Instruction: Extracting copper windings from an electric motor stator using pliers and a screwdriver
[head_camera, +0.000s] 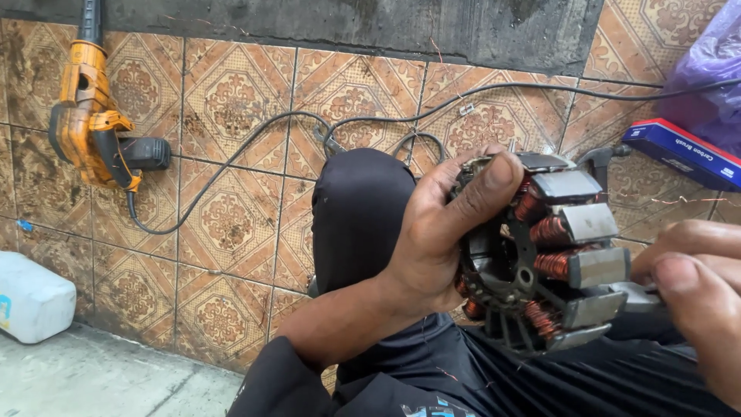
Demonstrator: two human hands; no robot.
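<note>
My left hand (440, 232) grips a round motor stator (540, 255) with several copper-wound coils and grey metal pole faces, holding it upright over my lap. Its thumb lies over the stator's top edge. My right hand (695, 289) comes in from the right edge, fingers closed on a grey metal tool (637, 297) whose tip touches the stator's lower right poles. My raised knee in dark trousers (359, 208) sits just left of the left hand.
An orange power tool (89, 116) lies on the patterned tile floor at the upper left, its black cable (255, 143) running across the tiles. A white plastic jug (31, 297) sits at the left edge. A blue and red box (683, 154) and a purple bag (710, 69) lie at the upper right.
</note>
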